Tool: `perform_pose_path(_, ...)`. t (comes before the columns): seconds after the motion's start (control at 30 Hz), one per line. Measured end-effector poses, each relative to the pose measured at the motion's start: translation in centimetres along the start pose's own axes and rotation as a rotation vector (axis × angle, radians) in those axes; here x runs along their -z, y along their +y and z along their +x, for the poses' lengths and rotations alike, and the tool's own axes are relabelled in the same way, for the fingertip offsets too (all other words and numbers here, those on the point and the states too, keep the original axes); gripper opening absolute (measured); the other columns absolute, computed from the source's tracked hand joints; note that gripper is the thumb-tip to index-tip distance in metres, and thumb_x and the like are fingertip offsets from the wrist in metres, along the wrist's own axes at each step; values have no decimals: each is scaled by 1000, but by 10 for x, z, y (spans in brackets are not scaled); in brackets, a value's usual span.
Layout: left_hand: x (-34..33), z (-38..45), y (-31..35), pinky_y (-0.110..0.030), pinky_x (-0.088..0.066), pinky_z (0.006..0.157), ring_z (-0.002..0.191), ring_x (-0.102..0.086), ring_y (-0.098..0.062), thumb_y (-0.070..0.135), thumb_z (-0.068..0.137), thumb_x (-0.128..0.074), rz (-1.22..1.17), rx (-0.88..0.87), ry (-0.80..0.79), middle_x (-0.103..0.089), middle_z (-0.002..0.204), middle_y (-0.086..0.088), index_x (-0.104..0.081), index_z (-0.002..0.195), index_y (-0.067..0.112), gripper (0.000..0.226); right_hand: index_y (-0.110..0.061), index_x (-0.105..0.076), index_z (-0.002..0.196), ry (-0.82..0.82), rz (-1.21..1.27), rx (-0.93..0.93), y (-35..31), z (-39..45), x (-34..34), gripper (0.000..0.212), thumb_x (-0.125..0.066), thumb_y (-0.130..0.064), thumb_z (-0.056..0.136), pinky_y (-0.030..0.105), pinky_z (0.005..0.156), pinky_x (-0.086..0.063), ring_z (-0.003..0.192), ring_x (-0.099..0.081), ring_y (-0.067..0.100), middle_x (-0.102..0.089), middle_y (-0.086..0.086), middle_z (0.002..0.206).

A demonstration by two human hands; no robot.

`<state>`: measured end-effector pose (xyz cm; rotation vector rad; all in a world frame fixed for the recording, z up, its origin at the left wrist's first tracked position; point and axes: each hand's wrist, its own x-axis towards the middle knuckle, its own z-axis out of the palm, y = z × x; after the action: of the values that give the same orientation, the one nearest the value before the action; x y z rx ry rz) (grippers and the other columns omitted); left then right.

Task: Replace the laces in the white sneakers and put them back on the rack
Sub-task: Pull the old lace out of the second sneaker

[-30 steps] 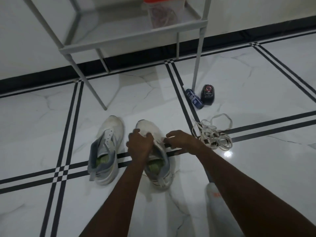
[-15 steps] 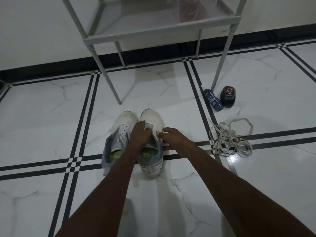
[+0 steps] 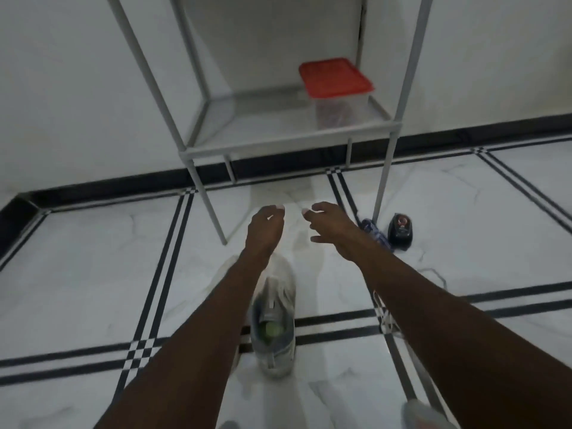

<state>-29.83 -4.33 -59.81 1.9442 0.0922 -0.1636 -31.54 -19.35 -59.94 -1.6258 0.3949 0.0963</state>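
Both hands empty above the floor; sneakers not yet on the rack.

I see my left hand (image 3: 265, 226) and right hand (image 3: 329, 225) raised in front of the grey metal-frame rack (image 3: 288, 144), fingers loosely curled, grasping nothing. One white low-top sneaker (image 3: 274, 317) stands on the white marble floor (image 3: 93, 274) before the rack, partly under my left forearm; the second is largely hidden. I cannot tell whether it is laced. A loose white lace (image 3: 383, 317) lies right of the sneaker. The rack shelf bears only a clear red-lidded tub (image 3: 335, 88), so shelving remains. Half a second earlier both hands gripped the sneaker; they have since let go and lifted.
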Motion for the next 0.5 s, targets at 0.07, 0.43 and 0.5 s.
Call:
perform_pose_path(0.07,2,10,44,-35,-44,99,110,-55,-18,39,102,-48,-61,-56,-11,-60,109,8,-64,104,28,20,-12,-49,137,48,-34,90,-42,3,13,47,-62,-30,95,35,83,-59,114,-58,24,-53,10,133)
perform_pose_path(0.43,11,63,206,-39,-48,91,94,-57,-30,48,94,-45,-15,-239,-21,-55,86,-9,-53,81,16,36,-3,-53,119,361,-352,376,-215,15,86,41,-55,-36,95,42,81,-57,101,-63,31,-61,16,114)
perform_pose_path(0.5,8,76,220,-41,-50,88,96,-61,-32,45,94,-44,-8,-204,-22,-63,102,-23,-61,102,1,48,-2,-50,119,353,-438,357,-230,26,96,44,-55,-39,95,31,63,-50,97,-60,28,-56,15,111)
